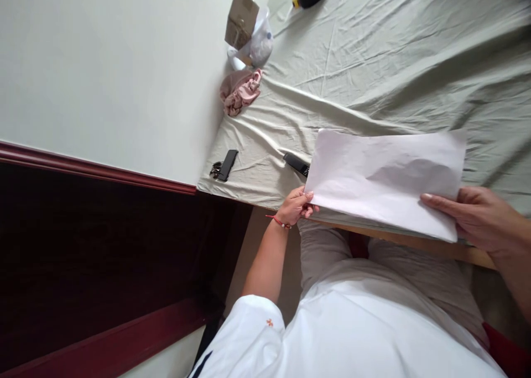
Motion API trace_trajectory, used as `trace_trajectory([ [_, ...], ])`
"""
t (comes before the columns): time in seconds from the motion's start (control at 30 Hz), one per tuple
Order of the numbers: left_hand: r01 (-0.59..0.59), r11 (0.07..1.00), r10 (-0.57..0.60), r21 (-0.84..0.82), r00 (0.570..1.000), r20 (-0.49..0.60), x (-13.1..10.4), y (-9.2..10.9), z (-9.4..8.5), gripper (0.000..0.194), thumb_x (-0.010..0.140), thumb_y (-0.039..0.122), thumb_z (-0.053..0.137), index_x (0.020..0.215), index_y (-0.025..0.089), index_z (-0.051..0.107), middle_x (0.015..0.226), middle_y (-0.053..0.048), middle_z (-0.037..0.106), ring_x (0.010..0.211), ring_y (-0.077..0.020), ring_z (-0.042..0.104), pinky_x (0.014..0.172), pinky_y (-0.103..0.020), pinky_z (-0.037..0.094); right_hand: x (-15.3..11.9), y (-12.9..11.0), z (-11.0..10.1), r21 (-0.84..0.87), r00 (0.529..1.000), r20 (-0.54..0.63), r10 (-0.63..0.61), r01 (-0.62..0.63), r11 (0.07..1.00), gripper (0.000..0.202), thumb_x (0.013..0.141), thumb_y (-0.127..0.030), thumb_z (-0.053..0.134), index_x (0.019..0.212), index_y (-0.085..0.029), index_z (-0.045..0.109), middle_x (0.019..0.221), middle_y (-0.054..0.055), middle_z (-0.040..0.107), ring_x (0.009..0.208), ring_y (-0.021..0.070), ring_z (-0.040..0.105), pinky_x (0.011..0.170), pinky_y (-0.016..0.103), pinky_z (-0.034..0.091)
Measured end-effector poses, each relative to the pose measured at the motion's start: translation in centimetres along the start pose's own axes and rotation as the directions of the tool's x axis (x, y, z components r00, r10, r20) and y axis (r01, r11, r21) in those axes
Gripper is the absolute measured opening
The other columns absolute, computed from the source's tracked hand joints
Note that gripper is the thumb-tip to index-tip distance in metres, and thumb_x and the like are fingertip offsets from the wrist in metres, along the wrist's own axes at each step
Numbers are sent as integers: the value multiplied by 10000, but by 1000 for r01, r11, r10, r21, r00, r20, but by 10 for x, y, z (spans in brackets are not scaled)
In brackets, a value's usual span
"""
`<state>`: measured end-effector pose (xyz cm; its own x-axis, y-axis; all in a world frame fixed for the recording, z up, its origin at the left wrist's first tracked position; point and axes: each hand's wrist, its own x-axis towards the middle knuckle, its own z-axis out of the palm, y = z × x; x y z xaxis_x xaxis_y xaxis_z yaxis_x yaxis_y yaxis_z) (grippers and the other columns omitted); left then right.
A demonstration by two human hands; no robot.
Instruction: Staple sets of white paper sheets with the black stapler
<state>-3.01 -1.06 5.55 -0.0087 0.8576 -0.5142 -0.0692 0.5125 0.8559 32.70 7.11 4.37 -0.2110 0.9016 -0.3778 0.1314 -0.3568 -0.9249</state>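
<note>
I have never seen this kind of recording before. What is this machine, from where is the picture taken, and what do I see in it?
There is no robot here, only a person with two bare hands. The single picture comes from a camera on the person's head, looking forward and down.

The left hand grips the near left corner of some white paper; the right hand grips its right side, thumb on top.

On the grey-green cloth lie a black device, partly hidden by the paper, and a flat black object beside some keys. Further away are pink fabric, a piece of cardboard and a plastic bag.
</note>
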Motion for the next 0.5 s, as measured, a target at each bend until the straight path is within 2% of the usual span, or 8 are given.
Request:
trace_trajectory([
  [0.07,11,999,-12,-36,1000,-20,0,1,-2,539,711,555,824,956,161,550,600,-6,683,351,-68,493,350,-176,255,-4,-13,2,156,973,130,193,-212,965,498,385,-495,976,458,-213,573,377,-23,379,473,181,545,397,272,469],
  [0.1,8,998,-10,-54,999,-34,1,2,-3,525,711,526,831,963,160,553,602,-5,681,355,-62,486,353,-171,242,-6,-18,4,207,965,114,238,-257,944,513,336,-463,990,451,-215,556,373,-27,361,496,186,558,410,264,473],
  [0.13,3,997,-7,-73,998,-57,1,3,-4,507,709,494,838,962,160,552,606,-6,681,356,-54,477,356,-166,225,-8,-21,5,237,959,94,266,-281,930,489,316,-436,995,494,-207,601,410,-21,421,510,172,558,415,248,467],
  [0.23,-4,991,-21,-136,983,-183,5,6,-4,441,702,378,833,923,168,515,611,-9,683,349,-28,430,363,-148,184,-9,-17,10,275,964,15,267,-260,926,475,319,-397,990,621,-176,699,545,3,585,511,111,516,392,197,396],
  [0.3,0,986,-47,-166,958,-284,8,9,-4,382,719,290,797,912,175,488,608,-4,678,349,-23,419,366,-139,177,-8,-7,13,248,973,2,232,-225,942,467,404,-442,968,695,-164,733,659,27,675,540,98,524,402,182,381],
  [0.33,2,985,-59,-173,943,-327,10,10,-3,350,736,253,771,914,177,479,606,2,672,351,-24,421,367,-136,178,-8,-1,14,213,978,9,210,-207,955,460,460,-460,952,748,-162,754,729,37,714,579,103,554,438,179,412],
  [0.5,20,987,-94,-162,881,-464,14,17,5,243,827,160,666,920,194,444,589,49,612,349,-34,444,376,-138,175,-10,11,21,89,995,-12,98,-97,991,400,620,-499,865,822,-165,776,842,46,759,670,119,599,538,187,465],
])
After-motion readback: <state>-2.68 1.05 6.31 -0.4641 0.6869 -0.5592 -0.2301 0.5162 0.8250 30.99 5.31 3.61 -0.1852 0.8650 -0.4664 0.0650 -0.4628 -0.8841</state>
